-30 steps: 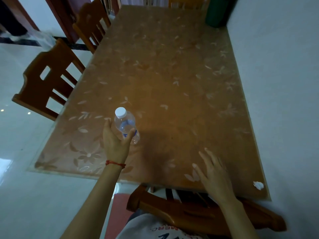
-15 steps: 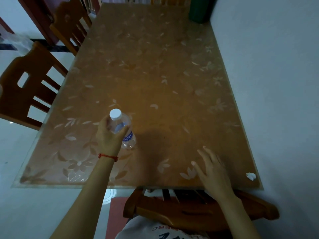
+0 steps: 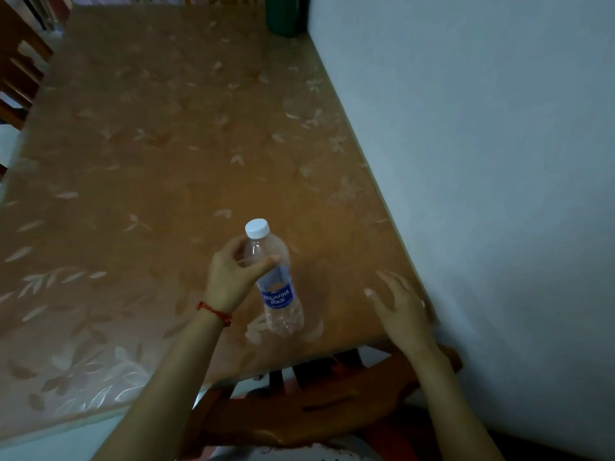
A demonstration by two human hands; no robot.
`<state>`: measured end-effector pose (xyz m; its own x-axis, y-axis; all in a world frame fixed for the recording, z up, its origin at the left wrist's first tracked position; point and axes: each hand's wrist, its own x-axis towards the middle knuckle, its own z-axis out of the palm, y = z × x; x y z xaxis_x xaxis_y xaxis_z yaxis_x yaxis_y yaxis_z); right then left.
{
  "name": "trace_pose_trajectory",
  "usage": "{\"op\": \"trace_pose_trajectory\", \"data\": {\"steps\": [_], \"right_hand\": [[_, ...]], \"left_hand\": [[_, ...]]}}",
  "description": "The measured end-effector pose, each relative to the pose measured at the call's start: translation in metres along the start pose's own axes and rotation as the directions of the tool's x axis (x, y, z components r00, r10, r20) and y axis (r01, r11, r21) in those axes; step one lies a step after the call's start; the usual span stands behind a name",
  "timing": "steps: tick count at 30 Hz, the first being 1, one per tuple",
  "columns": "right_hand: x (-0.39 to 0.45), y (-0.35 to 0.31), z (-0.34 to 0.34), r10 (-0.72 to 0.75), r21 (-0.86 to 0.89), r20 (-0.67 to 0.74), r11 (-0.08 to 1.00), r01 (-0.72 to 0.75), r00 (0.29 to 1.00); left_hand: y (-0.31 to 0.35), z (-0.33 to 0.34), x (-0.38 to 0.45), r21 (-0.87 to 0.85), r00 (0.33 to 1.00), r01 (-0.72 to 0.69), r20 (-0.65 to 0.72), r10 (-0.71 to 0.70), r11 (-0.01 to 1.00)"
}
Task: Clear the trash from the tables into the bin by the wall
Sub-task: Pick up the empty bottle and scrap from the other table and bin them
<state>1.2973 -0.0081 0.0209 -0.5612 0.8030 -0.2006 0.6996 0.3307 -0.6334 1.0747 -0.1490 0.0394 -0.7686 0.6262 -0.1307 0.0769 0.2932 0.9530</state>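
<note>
A clear plastic water bottle (image 3: 278,287) with a white cap and a blue label is lifted off the table (image 3: 149,168), tilted with its cap away from me. My left hand (image 3: 233,277) is shut around its upper part, thumb across the shoulder. My right hand (image 3: 401,307) hovers open, fingers spread, over the table's near right corner next to the wall. The small white scrap of paper that lay at that corner earlier is not visible; my right hand covers that spot.
A dark green bin (image 3: 288,15) stands at the table's far end against the pale wall (image 3: 482,161). A wooden chair back (image 3: 299,410) is right below me at the table's near edge. More wooden chairs (image 3: 18,71) line the left side.
My left hand has lifted the bottle off the table and carried it right, toward me. The view has swung left to right, and my right hand has shifted toward the wall corner.
</note>
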Motion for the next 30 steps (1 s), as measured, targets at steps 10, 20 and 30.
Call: {"op": "trace_pose_trajectory", "data": {"steps": [10,20,30], "right_hand": [[0.034,0.077,-0.043,0.211,0.084,0.029,0.974,-0.212,0.977],[0.042,0.119,-0.023,0.193,0.07,0.139,0.976,-0.205,0.971],[0.049,0.126,-0.012,0.148,-0.025,0.145,0.989,-0.146,0.978]], "left_hand": [[0.005,0.062,0.008,0.024,0.989,-0.019,0.144,0.016,1.0],[0.004,0.074,0.0,0.02,0.992,0.02,0.125,-0.022,1.0],[-0.001,0.072,-0.006,0.051,0.996,0.041,0.079,-0.045,0.998]]}}
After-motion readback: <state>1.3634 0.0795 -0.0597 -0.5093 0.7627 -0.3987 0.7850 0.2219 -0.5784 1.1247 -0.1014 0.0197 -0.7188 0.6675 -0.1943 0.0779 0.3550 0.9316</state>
